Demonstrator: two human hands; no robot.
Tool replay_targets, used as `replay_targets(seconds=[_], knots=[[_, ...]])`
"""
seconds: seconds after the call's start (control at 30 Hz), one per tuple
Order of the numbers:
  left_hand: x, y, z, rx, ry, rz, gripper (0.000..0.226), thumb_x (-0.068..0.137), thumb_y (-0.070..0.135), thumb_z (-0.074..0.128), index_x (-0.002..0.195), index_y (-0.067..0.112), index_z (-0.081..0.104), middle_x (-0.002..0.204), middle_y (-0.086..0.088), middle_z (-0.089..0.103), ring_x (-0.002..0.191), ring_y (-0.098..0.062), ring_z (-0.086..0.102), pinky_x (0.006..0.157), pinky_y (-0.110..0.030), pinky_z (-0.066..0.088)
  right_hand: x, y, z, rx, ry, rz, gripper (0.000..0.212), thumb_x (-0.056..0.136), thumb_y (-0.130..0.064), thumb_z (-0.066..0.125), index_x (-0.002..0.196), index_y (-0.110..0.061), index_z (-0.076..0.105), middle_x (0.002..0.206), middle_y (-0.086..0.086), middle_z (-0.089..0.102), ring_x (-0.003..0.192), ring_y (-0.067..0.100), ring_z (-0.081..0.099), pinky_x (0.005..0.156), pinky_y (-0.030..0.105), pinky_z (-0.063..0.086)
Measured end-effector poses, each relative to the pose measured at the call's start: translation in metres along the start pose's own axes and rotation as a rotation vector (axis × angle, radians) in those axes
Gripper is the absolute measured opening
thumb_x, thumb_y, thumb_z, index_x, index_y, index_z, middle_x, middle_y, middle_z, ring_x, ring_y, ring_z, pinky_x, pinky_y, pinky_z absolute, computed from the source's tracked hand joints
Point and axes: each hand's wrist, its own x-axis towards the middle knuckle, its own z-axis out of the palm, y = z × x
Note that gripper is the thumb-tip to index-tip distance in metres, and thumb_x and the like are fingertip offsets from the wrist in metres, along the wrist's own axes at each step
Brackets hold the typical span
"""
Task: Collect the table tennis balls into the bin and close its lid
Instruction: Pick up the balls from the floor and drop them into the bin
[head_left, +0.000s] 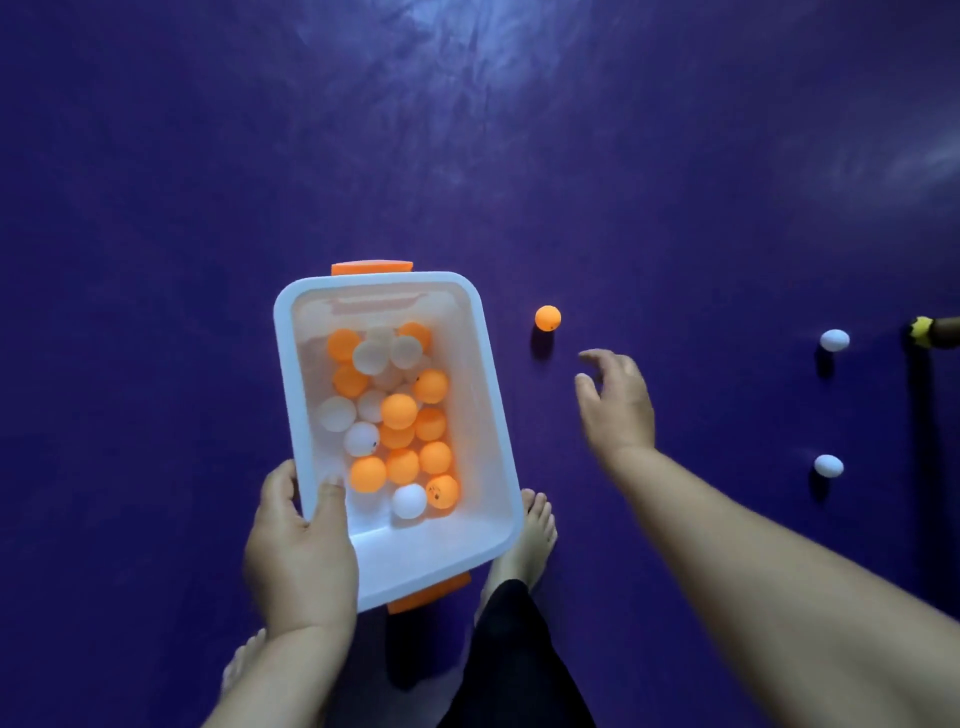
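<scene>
A white bin with orange handle clips is held above the purple floor, with no lid on it, and holds several orange and white table tennis balls. My left hand grips its near left rim, thumb inside the wall. My right hand reaches out to the right of the bin, fingers spread and holding nothing, a short way from a loose orange ball on the floor. Two white balls lie further right, one far and one nearer.
The purple floor stretches all around. My bare feet stand under the bin, the right foot just beside its near corner. A dark post with a yellow part stands at the right edge.
</scene>
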Motion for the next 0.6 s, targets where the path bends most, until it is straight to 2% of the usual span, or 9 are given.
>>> replay_targets(seconds=[0.07,0.17,0.27,0.33,0.43,0.5,0.6], knots=[[0.008,-0.003,0.02,-0.022,0.011,-0.03,0.004,0.092,0.028,0.055,0.095,0.031,0.053,0.08,0.01,0.06,0.076,-0.025,0.057,0.064,-0.034,0.043,0.03,0.006,0.008,-0.174,-0.174,-0.066,0.027,0.093,-0.022,0.049,0.119,-0.022,0.057,0.121,0.002,0.052,0.111,0.022,0.051,0.083,0.035,0.045],[0.022,-0.008,0.045,-0.047,0.021,-0.042,0.005,0.092,0.027,0.055,0.095,0.03,0.052,0.082,0.007,0.061,0.077,-0.024,0.057,0.065,-0.033,0.043,0.068,0.007,0.024,-0.346,-0.3,-0.141,0.031,0.093,-0.022,0.05,0.123,-0.025,0.055,0.128,0.002,0.045,0.114,0.023,0.047,0.079,0.033,0.044],[0.036,-0.013,0.062,-0.072,0.042,-0.046,0.007,0.091,0.026,0.056,0.096,0.03,0.053,0.087,0.005,0.062,0.082,-0.024,0.058,0.068,-0.034,0.045,0.1,0.003,0.045,-0.483,-0.363,-0.207,0.034,0.093,-0.02,0.049,0.126,-0.028,0.054,0.14,0.003,0.034,0.123,0.026,0.038,0.086,0.037,0.043],[0.045,-0.017,0.07,-0.095,0.06,-0.049,0.008,0.091,0.024,0.057,0.096,0.03,0.053,0.086,0.009,0.061,0.083,-0.022,0.058,0.065,-0.031,0.044,0.115,0.0,0.06,-0.554,-0.408,-0.228,0.037,0.094,-0.021,0.048,0.13,-0.03,0.05,0.147,0.004,0.024,0.127,0.029,0.033,0.093,0.041,0.04],[0.053,-0.02,0.076,-0.101,0.074,-0.038,0.009,0.091,0.023,0.057,0.096,0.029,0.053,0.087,0.008,0.061,0.083,-0.021,0.058,0.064,-0.029,0.042,0.121,0.003,0.076,-0.531,-0.472,-0.167,0.043,0.095,-0.016,0.045,0.136,-0.03,0.044,0.151,0.007,0.016,0.127,0.033,0.034,0.095,0.042,0.04],[0.054,-0.019,0.079,-0.087,0.077,-0.031,0.009,0.09,0.024,0.057,0.096,0.029,0.053,0.09,0.005,0.062,0.084,-0.022,0.058,0.067,-0.03,0.043,0.117,0.01,0.079,-0.444,-0.436,-0.123,0.047,0.094,-0.01,0.043,0.137,-0.029,0.044,0.146,0.008,0.023,0.121,0.034,0.041,0.092,0.04,0.042],[0.048,-0.012,0.079,-0.073,0.074,-0.044,0.01,0.09,0.026,0.058,0.096,0.032,0.052,0.093,0.004,0.063,0.085,-0.024,0.06,0.071,-0.036,0.049,0.102,0.014,0.065,-0.229,-0.277,-0.035,0.055,0.089,-0.003,0.042,0.134,-0.034,0.045,0.123,0.003,0.037,0.093,0.029,0.053,0.073,0.033,0.045]])
